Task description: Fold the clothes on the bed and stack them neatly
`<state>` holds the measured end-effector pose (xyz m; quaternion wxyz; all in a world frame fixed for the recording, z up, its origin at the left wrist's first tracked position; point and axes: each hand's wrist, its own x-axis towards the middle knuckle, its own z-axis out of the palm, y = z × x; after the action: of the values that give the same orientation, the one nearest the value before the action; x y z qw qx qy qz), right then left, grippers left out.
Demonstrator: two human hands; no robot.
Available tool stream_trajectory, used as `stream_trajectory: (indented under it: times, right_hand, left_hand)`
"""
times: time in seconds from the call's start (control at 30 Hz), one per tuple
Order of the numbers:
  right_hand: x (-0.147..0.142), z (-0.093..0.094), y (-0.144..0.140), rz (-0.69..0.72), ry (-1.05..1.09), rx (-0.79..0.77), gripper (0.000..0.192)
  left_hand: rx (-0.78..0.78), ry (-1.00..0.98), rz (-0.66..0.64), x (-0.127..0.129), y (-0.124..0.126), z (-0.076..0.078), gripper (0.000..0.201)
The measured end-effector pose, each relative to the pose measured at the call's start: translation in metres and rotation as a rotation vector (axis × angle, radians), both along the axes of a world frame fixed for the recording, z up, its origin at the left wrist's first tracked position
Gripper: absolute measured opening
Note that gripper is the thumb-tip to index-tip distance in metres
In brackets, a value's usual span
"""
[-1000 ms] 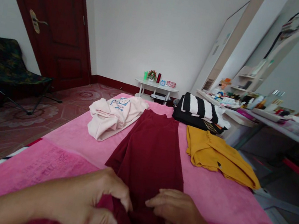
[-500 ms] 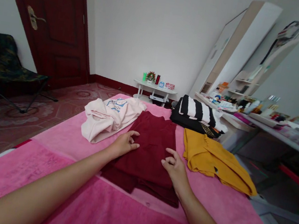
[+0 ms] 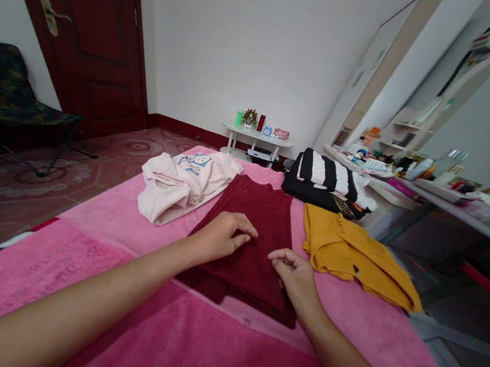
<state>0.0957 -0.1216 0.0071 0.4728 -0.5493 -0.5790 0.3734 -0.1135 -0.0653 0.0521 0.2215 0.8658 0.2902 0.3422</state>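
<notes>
1. Currently, the left hand (image 3: 221, 238) is resting on the folded dark red fabric garment (image 3: 249, 242), its fingers curled together and pinching the cloth.
2. The right hand (image 3: 294, 277) is pressing the same garment near its right edge, its fingers bent and gathering the fabric.
3. The garment is lying on the pink towelling bed cover (image 3: 87, 282), between a crumpled pale pink sweatshirt (image 3: 183, 183) and a mustard yellow top (image 3: 354, 255).

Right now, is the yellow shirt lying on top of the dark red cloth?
No, the yellow shirt lies beside the dark red cloth, on the pink blanket.
</notes>
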Motion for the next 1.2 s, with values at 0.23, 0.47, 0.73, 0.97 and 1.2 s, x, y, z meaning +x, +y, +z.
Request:
stream_trajectory:
  times: [0.23,0.47,0.73,0.97,1.2]
  right_hand:
    - [0.015,0.006,-0.001,0.083,-0.324,-0.019,0.013]
    - [-0.014,0.04,0.015,0.024,-0.689,0.42,0.03]
    - [-0.021,-0.005,0.022,0.311,-0.989,0.155,0.067]
    - [-0.004,-0.005,0.008,0.236,-1.073,0.134,0.069]
    - [-0.015,0.04,0.012,0.048,-1.198,0.003,0.061]
  left_hand:
    - [0.044,0.295,0.1,0.015,-0.016,-0.022,0.047]
    - [0.167,0.395,0.14,0.024,-0.023,-0.031,0.056]
    - [0.064,0.545,0.15,-0.011,-0.021,-0.043,0.078]
    - [0.054,0.577,0.138,-0.038,-0.028,-0.043,0.079]
    - [-0.1,0.511,0.157,-0.034,-0.003,0.004,0.039]
